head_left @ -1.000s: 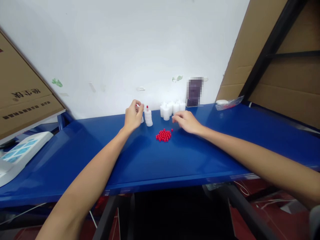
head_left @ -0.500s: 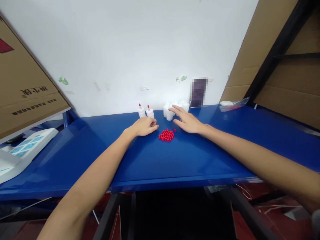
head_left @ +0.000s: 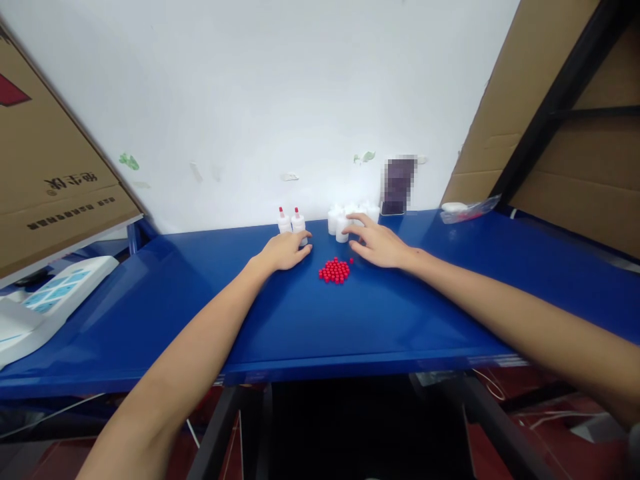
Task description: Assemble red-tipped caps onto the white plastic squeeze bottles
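My left hand (head_left: 286, 251) is open, thumb and fingers apart, just in front of two upright white bottles with red caps. The right-hand bottle (head_left: 299, 223) is partly behind its fingers; the other bottle (head_left: 284, 223) stands beside it. My right hand (head_left: 377, 243) has its fingers spread and curved at the right side of a white bottle (head_left: 341, 231). Its fingertips overlap that bottle; I cannot tell whether they touch it. Behind it stand several more white bottles (head_left: 333, 220), partly hidden by the hand. A pile of small red caps (head_left: 335, 271) lies between my hands.
A single red cap (head_left: 351, 261) lies apart from the pile on the blue table (head_left: 320, 333). A dark phone-like object (head_left: 397, 187), partly pixelated, leans on the white wall. At right is a clear plastic bag (head_left: 470, 211); at left, a white device (head_left: 65, 293) and a cardboard box (head_left: 55, 147).
My left hand's fingers have opened out from a curl and shifted slightly left towards the capped bottles. My right hand's fingers have come down beside the front white bottle.
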Demonstrator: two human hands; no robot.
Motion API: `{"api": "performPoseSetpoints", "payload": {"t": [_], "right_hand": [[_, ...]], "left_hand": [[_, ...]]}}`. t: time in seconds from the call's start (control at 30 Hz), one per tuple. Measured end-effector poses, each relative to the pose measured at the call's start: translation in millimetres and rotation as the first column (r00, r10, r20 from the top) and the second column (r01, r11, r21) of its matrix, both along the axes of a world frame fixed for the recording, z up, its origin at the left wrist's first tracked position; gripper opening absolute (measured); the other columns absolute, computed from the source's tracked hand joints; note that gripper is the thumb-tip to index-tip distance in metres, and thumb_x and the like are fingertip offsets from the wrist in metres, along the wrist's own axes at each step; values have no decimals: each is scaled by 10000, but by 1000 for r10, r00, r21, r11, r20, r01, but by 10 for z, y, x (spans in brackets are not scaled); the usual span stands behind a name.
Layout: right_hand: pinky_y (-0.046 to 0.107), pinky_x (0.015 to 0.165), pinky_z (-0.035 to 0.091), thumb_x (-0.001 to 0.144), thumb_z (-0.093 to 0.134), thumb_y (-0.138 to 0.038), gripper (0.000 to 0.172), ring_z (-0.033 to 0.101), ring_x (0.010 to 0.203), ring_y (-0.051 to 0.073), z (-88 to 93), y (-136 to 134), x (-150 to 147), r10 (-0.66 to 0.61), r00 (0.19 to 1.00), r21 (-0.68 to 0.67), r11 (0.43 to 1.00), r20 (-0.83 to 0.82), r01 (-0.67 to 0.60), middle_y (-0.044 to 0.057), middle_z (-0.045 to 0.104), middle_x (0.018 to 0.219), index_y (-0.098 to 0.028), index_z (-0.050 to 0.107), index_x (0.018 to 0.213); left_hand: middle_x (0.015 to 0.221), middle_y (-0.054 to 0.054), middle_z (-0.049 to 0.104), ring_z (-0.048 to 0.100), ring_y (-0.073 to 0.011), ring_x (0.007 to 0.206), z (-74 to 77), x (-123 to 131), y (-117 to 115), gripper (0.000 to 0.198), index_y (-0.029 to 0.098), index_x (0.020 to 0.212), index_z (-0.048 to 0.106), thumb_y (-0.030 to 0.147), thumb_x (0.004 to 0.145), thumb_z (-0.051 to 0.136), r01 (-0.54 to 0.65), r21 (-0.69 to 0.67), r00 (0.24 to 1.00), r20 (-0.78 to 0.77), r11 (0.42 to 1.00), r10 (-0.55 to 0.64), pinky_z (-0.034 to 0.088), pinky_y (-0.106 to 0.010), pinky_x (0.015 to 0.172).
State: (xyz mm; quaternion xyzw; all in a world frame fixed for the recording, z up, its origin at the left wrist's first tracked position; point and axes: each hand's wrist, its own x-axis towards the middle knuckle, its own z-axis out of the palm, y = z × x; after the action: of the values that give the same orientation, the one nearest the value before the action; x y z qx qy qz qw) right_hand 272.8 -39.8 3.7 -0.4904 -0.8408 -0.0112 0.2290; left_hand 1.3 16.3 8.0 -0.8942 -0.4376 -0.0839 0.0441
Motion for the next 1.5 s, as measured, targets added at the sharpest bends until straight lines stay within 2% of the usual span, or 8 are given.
{"api": "performPoseSetpoints", "payload": {"t": [0.33, 0.5, 0.63, 0.8, 0.93, 1.17, 1.33, 1.5], "right_hand": [[370, 718, 523, 783, 680, -297, 146, 668, 664, 154, 19, 34, 18, -63, 957, 133, 986, -282, 103, 19, 725, 1249, -235, 760, 889], [359, 679, 533, 762, 690, -326, 150, 639, 579, 140, 32, -8, 17, 31, 851, 252, 960, -524, 120, 57, 760, 1126, -197, 716, 834], [373, 674, 544, 835, 596, -318, 193, 637, 599, 155, 10, -2, 39, 48, 842, 236, 967, -537, 96, 79, 743, 1158, -187, 723, 897], [475, 899, 546, 903, 544, -287, 451, 700, 955, 251, -44, 15, -5, 6, 970, 121, 992, -244, 24, 103, 533, 1507, -233, 635, 1342], [507, 1039, 476, 945, 513, -310, 477, 549, 1312, 325, -56, 17, -13, 40, 987, 97, 995, -153, -26, 111, 501, 1530, -237, 578, 1412], [379, 802, 485, 955, 483, -332, 275, 629, 786, 205, 6, 33, 36, 10, 968, 132, 991, -252, 24, 90, 684, 1080, -194, 666, 1106], [337, 711, 434, 907, 533, -337, 320, 566, 744, 200, 2, 59, 45, -16, 949, 124, 991, -316, 58, 63, 641, 963, -206, 573, 1197], [336, 732, 457, 839, 625, -401, 397, 576, 727, 195, -55, 125, 29, -101, 798, -89, 994, -594, 60, 17, 630, 808, -207, 605, 1184]], "left_hand": [[1104, -107, 727, 681, -282, 982, 23, -41, 24, 516, 210, 1393, 538, 461, 967, 391, -63, -60, 998, 2, 996, 63, 514, -380, 844], [1123, -104, 723, 682, -289, 974, 16, -51, 37, 506, 222, 1393, 536, 447, 965, 389, -67, -91, 998, 14, 994, 69, 512, -406, 846], [1068, -101, 728, 681, -278, 947, 10, -49, 42, 494, 209, 1380, 554, 429, 963, 407, -50, -78, 998, 25, 996, 52, 506, -387, 816], [912, -80, 724, 670, -232, 830, 53, 58, -72, 448, 190, 1308, 619, 402, 975, 407, 77, -31, 996, 55, 997, -75, 489, -338, 745], [915, -77, 702, 644, -207, 822, 91, 256, -279, 382, 187, 1161, 684, 351, 1004, 377, 258, 78, 957, 116, 963, -265, 481, -326, 742], [1148, -107, 632, 559, -239, 1065, 136, 527, -626, 480, 191, 1241, 672, 439, 1064, 302, 477, 137, 872, 53, 868, -487, 453, -388, 976], [1235, -94, 630, 529, -243, 1134, 111, 544, -669, 489, 219, 1286, 657, 456, 1067, 290, 480, 55, 877, 9, 876, -481, 411, -406, 1026], [1264, -89, 642, 540, -246, 1159, 63, 545, -654, 518, 222, 1297, 646, 506, 1061, 283, 466, 1, 885, -12, 885, -466, 403, -406, 1014]]}}
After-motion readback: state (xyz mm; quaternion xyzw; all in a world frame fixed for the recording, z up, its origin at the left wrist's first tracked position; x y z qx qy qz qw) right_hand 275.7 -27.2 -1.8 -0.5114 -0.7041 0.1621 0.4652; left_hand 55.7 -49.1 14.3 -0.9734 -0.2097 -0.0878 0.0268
